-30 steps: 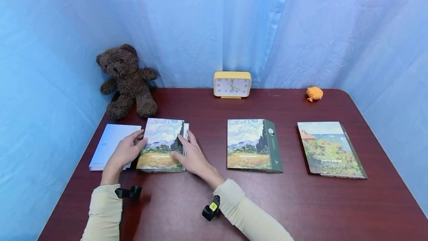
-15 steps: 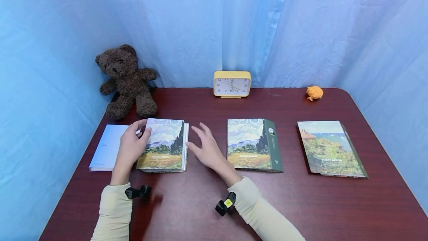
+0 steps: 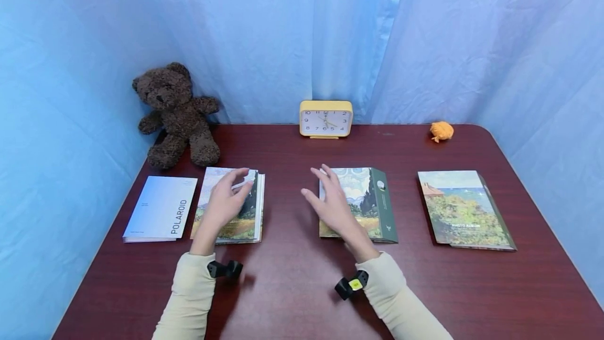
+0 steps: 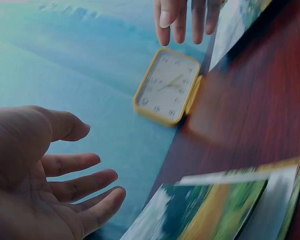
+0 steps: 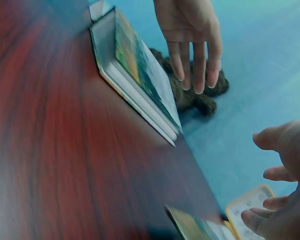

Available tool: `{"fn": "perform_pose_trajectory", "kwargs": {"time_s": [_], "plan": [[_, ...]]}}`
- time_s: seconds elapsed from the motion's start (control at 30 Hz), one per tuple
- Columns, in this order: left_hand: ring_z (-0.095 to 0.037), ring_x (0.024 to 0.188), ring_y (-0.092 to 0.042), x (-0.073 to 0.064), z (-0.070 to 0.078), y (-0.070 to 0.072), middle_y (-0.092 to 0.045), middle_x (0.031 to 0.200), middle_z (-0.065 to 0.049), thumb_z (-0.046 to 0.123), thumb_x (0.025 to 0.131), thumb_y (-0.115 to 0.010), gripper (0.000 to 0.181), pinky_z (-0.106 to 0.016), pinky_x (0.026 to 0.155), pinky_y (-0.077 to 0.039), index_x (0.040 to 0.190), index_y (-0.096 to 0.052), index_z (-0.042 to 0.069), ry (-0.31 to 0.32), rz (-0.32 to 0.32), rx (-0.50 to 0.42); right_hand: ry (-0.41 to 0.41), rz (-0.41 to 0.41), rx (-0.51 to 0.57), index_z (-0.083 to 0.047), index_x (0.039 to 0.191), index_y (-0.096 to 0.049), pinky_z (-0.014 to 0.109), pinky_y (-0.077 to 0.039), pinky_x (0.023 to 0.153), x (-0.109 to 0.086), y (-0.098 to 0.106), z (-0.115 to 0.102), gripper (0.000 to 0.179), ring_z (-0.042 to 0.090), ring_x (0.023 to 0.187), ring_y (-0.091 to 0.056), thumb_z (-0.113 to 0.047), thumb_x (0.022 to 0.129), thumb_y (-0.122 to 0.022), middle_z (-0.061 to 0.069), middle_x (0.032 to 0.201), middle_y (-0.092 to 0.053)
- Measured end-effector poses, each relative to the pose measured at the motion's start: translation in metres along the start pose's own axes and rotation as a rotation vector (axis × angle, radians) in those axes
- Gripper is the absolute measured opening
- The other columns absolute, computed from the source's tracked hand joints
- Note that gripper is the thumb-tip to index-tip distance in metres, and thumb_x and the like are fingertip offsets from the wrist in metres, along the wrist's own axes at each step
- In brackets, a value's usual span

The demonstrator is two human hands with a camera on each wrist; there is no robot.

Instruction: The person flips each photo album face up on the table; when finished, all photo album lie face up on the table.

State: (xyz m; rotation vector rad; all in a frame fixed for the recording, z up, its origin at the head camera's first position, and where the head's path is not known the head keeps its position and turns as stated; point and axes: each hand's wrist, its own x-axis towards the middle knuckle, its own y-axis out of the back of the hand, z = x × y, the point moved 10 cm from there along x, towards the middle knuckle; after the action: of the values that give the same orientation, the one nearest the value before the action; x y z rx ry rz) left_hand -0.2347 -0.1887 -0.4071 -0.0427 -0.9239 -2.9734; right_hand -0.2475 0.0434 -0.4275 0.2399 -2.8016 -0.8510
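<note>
My left hand (image 3: 225, 206) hovers over a photo album (image 3: 243, 227) with a painted landscape cover, lying left of the middle. Its fingers are loosely bent and hold nothing, as the left wrist view also shows. Above the left edge of a matching photo album (image 3: 365, 188) with a green flap is my right hand (image 3: 334, 206), fingers spread and grasping nothing. In the right wrist view a gap separates the left hand (image 5: 192, 40) from the album (image 5: 147, 75) below it. Parts of both covers are hidden by the hands.
A blue-white Polaroid album (image 3: 158, 209) lies at the far left and a seaside-cover album (image 3: 464, 209) at the right. Along the back are a brown teddy bear (image 3: 172, 109), a yellow clock (image 3: 325, 119) and a small orange object (image 3: 442, 131). Blue curtains (image 3: 264, 41) surround the table.
Both hands have come away from the left landscape album and moved right. The left hand passed from its left edge to above its cover; the right hand reached the second landscape album.
</note>
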Motion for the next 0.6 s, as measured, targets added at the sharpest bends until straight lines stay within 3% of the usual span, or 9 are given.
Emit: {"fn": "perform_pose_trajectory", "kwargs": {"time_s": [0.33,0.6], "plan": [[-0.030,0.126,-0.052,0.003,0.017,-0.050,-0.052,0.138,-0.012,0.026,0.097,-0.057,0.045,-0.040,0.102,-0.046,0.138,-0.048,0.009,-0.023,-0.111,-0.060,-0.065,0.070,-0.099,-0.008,0.144,-0.042,0.060,-0.028,0.109,-0.016,0.059,0.037,0.060,0.039,0.139,-0.030,-0.029,0.091,-0.063,0.018,0.156,-0.022],[-0.030,0.120,-0.057,0.010,0.026,-0.088,-0.055,0.133,-0.017,0.022,0.093,-0.064,0.056,-0.040,0.101,-0.047,0.142,-0.043,0.006,-0.058,-0.174,-0.056,-0.149,0.078,-0.138,-0.006,0.146,-0.038,0.060,-0.025,0.110,-0.035,0.088,0.068,0.063,0.044,0.140,-0.025,-0.029,0.092,-0.063,0.022,0.156,-0.016]]}}
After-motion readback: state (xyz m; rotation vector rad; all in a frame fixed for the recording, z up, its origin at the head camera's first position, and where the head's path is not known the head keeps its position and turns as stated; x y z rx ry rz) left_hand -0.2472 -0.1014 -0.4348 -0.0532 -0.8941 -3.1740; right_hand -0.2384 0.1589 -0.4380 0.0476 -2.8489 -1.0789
